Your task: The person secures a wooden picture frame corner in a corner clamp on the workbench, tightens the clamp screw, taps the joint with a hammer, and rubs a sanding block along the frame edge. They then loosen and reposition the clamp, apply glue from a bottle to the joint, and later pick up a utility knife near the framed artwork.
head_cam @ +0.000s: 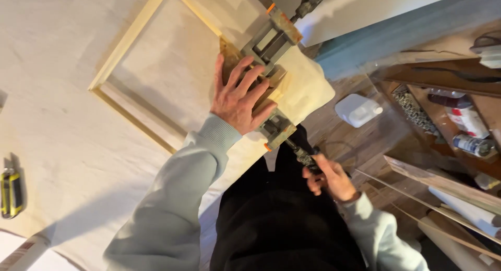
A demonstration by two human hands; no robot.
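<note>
Wooden frame [136, 73] corner sits in the corner clamp [269, 67]; my left hand [241, 96] presses flat, right hand [326, 178], at five o'clock, grips the screw handle [305, 157]. Tightening, I judge; next needs steady turns.

Pale woods, grey sleeves, orange accents.

Cream cloth over the counter [62, 93]; light yellowish frame [128, 39] of bare wood; grey metal corner clamp [271, 41] with rusty brown patches and orange tips, its black screw handle [308, 159] ribbed; sleeves [177, 198] soft grey-green, trousers [282, 224] black; yellow-and-black knife [10, 193] at the far edge; white plastic jug [357, 110] on brown plank floor [334, 135]; white cans [469, 130] with red and blue labels on the brown shelf [443, 73].
</note>
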